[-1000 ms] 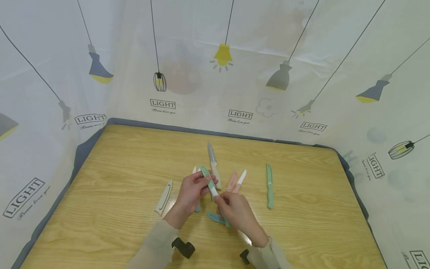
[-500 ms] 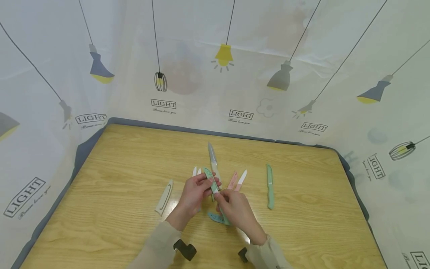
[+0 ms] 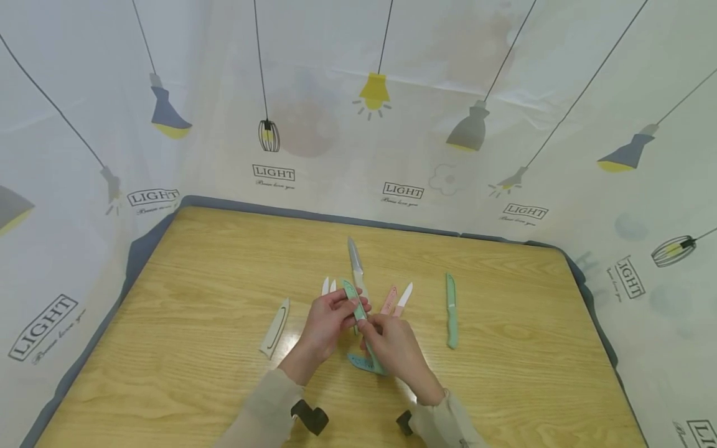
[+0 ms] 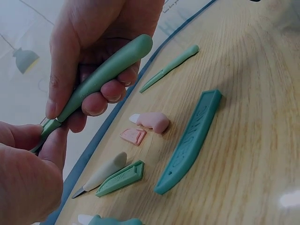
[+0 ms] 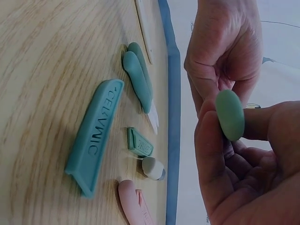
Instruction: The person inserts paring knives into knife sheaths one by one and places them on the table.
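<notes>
My left hand (image 3: 323, 325) pinches a light green blade cover (image 3: 353, 295) between thumb and fingers. In my right hand (image 3: 396, 350) is the handle of a green paring knife (image 4: 105, 75), gripped with the thumb along it. The knife's blade is inside the cover, and the handle's front end meets or nearly meets the cover's mouth. In the left wrist view fingertips partly hide that joint. Both hands are above the table, close together. Below them lies a blue blade cover (image 4: 190, 145) with raised lettering.
Around the hands lie a cream-handled knife (image 3: 353, 255), a cream cover (image 3: 274, 330), a pink knife (image 4: 157, 122), a pink cover (image 4: 133, 136), another green cover (image 4: 121, 179) and two blue-green knives (image 5: 139, 77) with white blades. A sheathed green knife (image 3: 451, 311) lies right.
The white blade seen between cover and handle a second ago has slid into the cover. My left hand has moved slightly right, closer to my right hand.
</notes>
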A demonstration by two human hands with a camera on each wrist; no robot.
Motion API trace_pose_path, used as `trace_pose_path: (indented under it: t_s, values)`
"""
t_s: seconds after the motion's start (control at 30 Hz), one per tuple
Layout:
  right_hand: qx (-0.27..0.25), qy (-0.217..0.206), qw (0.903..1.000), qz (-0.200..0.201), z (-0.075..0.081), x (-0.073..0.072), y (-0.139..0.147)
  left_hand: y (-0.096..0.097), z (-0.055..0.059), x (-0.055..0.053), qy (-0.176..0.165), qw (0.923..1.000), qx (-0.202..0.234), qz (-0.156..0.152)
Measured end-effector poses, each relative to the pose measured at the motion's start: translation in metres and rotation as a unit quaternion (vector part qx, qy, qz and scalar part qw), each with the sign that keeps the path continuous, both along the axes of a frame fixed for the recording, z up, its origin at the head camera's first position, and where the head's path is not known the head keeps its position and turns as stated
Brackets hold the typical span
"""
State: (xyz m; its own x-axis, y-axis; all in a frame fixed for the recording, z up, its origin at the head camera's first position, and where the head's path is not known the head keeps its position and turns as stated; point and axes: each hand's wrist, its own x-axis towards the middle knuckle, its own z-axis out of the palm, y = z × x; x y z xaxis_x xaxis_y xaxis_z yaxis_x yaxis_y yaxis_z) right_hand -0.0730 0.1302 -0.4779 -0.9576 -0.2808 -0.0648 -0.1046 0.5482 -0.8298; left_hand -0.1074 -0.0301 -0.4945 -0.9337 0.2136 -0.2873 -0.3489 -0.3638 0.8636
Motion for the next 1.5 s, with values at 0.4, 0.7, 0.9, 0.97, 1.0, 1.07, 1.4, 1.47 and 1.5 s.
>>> trace_pose_path:
  t_s: [0.4,0.7,0.9,0.97,1.0,1.07,1.4,1.47,1.5]
  values:
    - [0.039,0.003,0.9992,-0.013,0.0,-0.002,0.009,-0.007,0.004,-0.006,-0.001,0.9995,0.002,0.031]
    - [0.03,0.031,0.999,-0.007,0.002,-0.004,0.01,-0.005,0.005,-0.006,0.002,0.9996,-0.009,0.026]
    - [0.03,0.027,0.9992,0.007,-0.001,-0.004,0.009,-0.005,-0.001,-0.006,-0.005,0.9996,-0.015,0.025]
    - [0.042,0.037,0.9984,0.011,-0.001,-0.005,0.008,-0.005,-0.001,-0.006,-0.006,0.9995,-0.015,0.028]
    - [0.05,0.043,0.9977,0.011,-0.001,-0.005,0.007,-0.005,-0.002,-0.006,-0.005,0.9994,-0.018,0.03]
    - [0.073,0.06,0.9955,0.009,-0.001,-0.005,0.006,-0.004,-0.002,-0.005,-0.002,0.9992,-0.023,0.034]
    - [0.167,0.094,0.9813,-0.021,-0.001,0.002,0.021,-0.005,-0.005,-0.001,0.019,0.9974,-0.069,0.004]
    - [0.172,0.087,0.9804,-0.04,-0.001,0.001,0.033,-0.011,-0.004,-0.003,0.019,0.9963,-0.082,0.018]
    - [0.179,0.083,0.9788,-0.054,-0.002,0.0,0.041,-0.015,-0.004,-0.004,0.022,0.9952,-0.091,0.028]
